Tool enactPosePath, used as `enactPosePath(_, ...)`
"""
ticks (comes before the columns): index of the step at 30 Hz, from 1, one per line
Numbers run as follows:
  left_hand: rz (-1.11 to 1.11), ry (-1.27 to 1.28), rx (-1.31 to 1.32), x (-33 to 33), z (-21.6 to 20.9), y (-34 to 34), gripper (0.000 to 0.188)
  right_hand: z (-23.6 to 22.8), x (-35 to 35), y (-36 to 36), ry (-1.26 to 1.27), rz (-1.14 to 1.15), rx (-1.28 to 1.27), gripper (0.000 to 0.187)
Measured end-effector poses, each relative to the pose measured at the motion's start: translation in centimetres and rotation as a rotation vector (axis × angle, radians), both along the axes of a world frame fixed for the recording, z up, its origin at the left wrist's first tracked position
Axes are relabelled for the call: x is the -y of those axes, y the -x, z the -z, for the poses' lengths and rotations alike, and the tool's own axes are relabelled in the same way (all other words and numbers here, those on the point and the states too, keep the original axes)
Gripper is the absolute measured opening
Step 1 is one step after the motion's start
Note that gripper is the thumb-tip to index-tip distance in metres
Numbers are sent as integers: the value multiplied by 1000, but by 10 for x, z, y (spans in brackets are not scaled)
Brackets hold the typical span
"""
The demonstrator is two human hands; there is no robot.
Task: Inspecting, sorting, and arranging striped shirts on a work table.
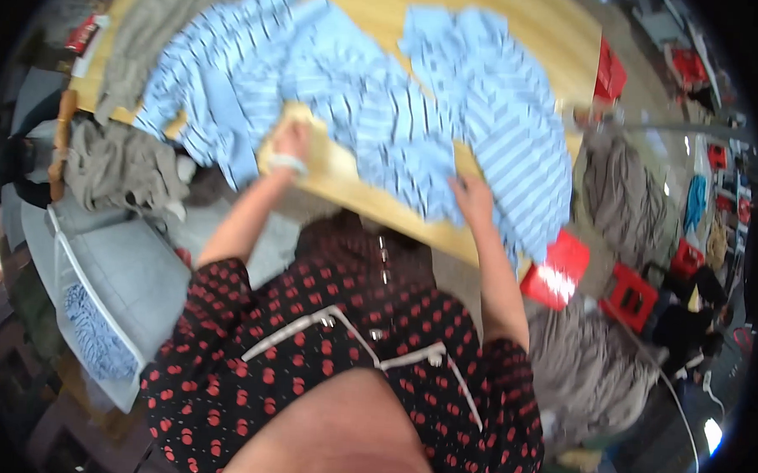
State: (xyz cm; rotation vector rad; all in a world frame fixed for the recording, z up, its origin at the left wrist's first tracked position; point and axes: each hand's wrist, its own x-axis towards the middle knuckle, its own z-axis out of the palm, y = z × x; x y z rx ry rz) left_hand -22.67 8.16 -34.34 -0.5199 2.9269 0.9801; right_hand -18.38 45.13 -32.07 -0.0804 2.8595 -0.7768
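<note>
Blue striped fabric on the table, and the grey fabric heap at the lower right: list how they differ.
Pattern: the blue striped fabric carries dark and pale stripes; the grey fabric heap looks plain.
Pose: the blue striped fabric lies mostly spread over the table; the grey fabric heap is bunched in folds off it.
Contact: the right hand is at the blue striped fabric; neither hand is at the grey fabric heap.
Shared: both look soft and creased.

Left forearm (243, 215) and right forearm (499, 275) extend forward, bare, the left grip (292, 141) blurred, the right grip (474, 200) angled inward, back uppermost, finger closure indeterminate on both.
</note>
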Motion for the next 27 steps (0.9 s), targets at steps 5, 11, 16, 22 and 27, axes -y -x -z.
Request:
enactPosePath(5, 379, -288, 193, -96, -14, -47, 31, -30, 16, 10, -69, -111, -36, 35)
enactPosePath(11, 559, -206, -135, -161, -41, -56, 63, -111, 51, 42, 550, 25, 271, 28)
enactPosePath(16, 164, -301, -609, -196, -103, -37, 85, -213, 65, 49, 1650, 70, 759, 27)
enactPosePath(22, -128, -631, -1105, -198, -179, 10, 76, -333, 61, 34, 1918, -373, 653, 16)
enactPosePath(27, -58, -300, -951, -189, -216, -11, 35, -373, 39, 43, 1978, -543, 457, 19)
